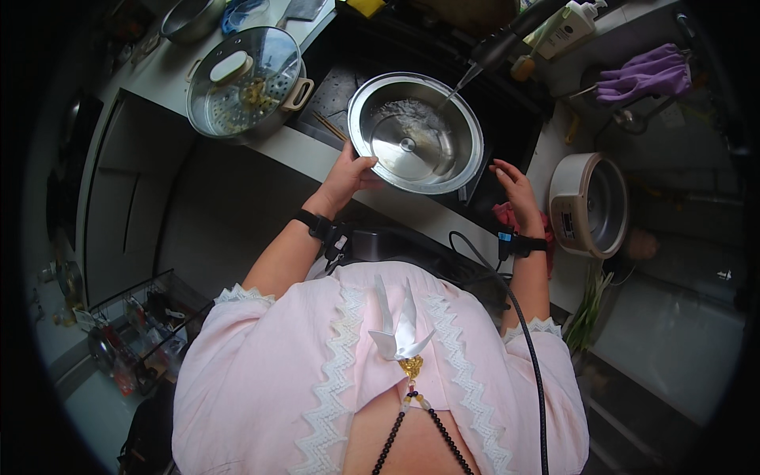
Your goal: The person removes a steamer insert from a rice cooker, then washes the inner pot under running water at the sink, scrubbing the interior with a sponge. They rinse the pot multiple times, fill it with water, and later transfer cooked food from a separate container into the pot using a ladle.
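Observation:
My left hand [350, 169] grips the near-left rim of a round stainless steel basin [371, 172], thumb over the edge and fingers underneath. The basin is held above a dark sink [510, 124]. Water runs from a dark faucet [493, 50] into it, splashing on the far part of its bottom. My right hand [515, 189] is raised just right of the basin, apart from its rim, with fingers slightly bent and nothing in them. Wooden chopsticks [329, 126] lie partly hidden at the basin's left side.
A steamer pot [237, 133] with a glass lid [270, 50] stands left on the counter, food visible inside. At right are an electric cooker body [588, 205], a red cloth [503, 212], purple gloves [644, 74] and green stalks [588, 309]. A black cable [531, 332] hangs beside my right arm.

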A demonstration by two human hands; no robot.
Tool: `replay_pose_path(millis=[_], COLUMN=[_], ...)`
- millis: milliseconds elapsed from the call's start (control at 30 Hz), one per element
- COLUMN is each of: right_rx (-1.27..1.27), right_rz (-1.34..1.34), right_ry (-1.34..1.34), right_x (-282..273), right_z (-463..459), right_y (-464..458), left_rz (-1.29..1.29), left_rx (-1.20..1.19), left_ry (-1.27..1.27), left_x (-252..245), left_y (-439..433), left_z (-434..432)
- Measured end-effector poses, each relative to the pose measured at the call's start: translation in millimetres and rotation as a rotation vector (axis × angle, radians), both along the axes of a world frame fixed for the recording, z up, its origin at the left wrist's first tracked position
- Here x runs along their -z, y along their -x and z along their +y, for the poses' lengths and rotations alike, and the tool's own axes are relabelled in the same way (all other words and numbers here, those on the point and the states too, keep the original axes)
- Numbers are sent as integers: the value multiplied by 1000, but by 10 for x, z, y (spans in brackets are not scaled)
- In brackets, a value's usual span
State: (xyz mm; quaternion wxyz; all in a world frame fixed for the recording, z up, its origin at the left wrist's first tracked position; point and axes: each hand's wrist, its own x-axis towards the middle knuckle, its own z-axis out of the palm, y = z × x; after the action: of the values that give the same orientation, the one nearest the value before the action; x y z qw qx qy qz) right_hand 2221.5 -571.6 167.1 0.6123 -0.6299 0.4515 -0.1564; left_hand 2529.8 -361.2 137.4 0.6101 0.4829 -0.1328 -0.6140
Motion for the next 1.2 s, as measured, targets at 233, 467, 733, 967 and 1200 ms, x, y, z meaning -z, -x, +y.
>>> replay_pose_path(millis=[233,467,733,967,1200], right_rx=[13,6,23,20,21], right_rz=[-2,-6,-8,-11,0], right_ry=[-8,2,-1,2,-4], right_x=[-22,-25,-1,3,-25], right_z=[12,8,7,5,8], right_y=[-16,-22,-13,-8,-24], left_rz=[21,18,22,30,-1], left_rx=[-1,-1,0,-7,-5], left_ry=[16,14,16,20,25], left_x=[2,-6,10,20,16], left_y=[1,3,-5,-1,6], left_z=[-4,-4,-13,-9,-4])
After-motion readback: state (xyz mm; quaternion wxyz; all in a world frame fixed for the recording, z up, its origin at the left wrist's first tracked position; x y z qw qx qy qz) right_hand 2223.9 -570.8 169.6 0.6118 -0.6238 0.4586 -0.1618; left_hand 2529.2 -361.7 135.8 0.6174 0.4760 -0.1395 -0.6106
